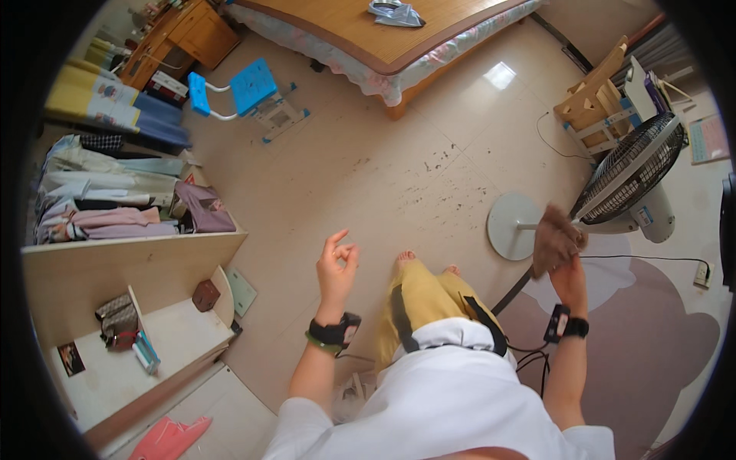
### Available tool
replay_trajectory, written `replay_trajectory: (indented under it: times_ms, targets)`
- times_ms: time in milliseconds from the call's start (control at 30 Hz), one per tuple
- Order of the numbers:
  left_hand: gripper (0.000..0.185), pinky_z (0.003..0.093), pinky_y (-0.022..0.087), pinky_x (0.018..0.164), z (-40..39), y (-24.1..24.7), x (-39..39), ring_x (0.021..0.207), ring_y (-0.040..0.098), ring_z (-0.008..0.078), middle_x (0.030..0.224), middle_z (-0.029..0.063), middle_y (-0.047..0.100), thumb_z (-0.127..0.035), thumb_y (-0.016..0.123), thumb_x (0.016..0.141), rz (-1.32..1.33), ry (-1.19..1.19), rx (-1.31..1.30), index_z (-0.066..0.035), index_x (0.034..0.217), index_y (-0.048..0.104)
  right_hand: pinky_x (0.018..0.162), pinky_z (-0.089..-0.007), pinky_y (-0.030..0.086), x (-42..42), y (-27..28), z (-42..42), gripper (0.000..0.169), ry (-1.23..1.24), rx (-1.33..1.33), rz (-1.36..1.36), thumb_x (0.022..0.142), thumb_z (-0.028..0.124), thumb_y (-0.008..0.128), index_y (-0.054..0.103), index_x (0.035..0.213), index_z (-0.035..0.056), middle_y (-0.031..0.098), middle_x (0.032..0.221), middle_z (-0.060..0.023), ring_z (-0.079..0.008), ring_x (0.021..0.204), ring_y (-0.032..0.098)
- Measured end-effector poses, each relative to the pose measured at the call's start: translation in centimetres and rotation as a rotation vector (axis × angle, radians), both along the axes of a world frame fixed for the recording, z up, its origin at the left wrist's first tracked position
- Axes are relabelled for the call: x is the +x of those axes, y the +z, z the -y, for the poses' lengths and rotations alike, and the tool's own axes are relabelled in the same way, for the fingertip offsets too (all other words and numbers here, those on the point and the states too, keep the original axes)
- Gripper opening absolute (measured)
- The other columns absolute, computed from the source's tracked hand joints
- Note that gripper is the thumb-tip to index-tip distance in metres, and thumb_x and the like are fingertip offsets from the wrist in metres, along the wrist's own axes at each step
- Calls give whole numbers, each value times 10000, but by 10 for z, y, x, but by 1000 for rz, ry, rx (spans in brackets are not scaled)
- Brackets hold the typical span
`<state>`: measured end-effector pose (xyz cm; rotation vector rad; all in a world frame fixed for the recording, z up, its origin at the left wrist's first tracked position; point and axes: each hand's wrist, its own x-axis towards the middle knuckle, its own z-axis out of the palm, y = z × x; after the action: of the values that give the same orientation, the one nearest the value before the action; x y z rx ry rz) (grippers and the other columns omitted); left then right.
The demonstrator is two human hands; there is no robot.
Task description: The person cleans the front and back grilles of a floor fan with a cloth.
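Note:
My left hand [335,273] is raised over the tiled floor with its index finger extended and the other fingers loosely curled; it holds nothing. In my right hand [569,284] is a bunched brown cloth [553,241], slightly blurred, which hangs in front of the fan's pole. The standing fan [627,172] is at the right, with its round grey base [512,224] just beyond the cloth. Dark marks or bits [440,161] are scattered across the floor ahead of my feet.
A blue-and-white step stool [253,86] stands near the bed [368,34]. At left, a cabinet [115,270] holds piled clothes [115,195]. A folded wooden chair [592,103] leans at the right wall. The fan's cord [644,256] reaches a wall socket [704,273].

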<state>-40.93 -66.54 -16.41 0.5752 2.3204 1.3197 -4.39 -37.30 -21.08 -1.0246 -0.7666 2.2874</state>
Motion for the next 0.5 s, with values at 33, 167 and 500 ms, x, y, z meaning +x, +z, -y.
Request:
replay_trajectory:
  times_ms: [33, 167, 500]
  targets:
    - [321, 278, 456, 804, 2, 5, 0, 704, 591, 97, 550, -17, 505, -45, 586, 829, -39, -16, 24, -18, 1144, 528, 951, -326, 355, -5, -13, 4, 493, 135, 135, 200, 968, 415, 336, 345, 1362, 119, 460, 1300, -53, -145, 1189, 446]
    - [313, 273, 467, 779, -4, 20, 1, 630, 540, 67, 557, -29, 483, -51, 592, 834, -32, -16, 103, -24, 1141, 535, 871, -269, 383, -65, 29, -3, 426, 60, 214, 266, 975, 372, 349, 415, 1323, 137, 506, 1213, -25, -119, 1084, 490]
    - [349, 300, 467, 697, -83, 55, 38, 762, 622, 169, 729, 59, 623, -168, 649, 804, -101, -608, 13, -64, 1122, 551, 737, -291, 421, -65, 77, 20, 341, -45, 165, 375, 971, 386, 376, 546, 1087, 114, 578, 890, 11, -115, 822, 535]
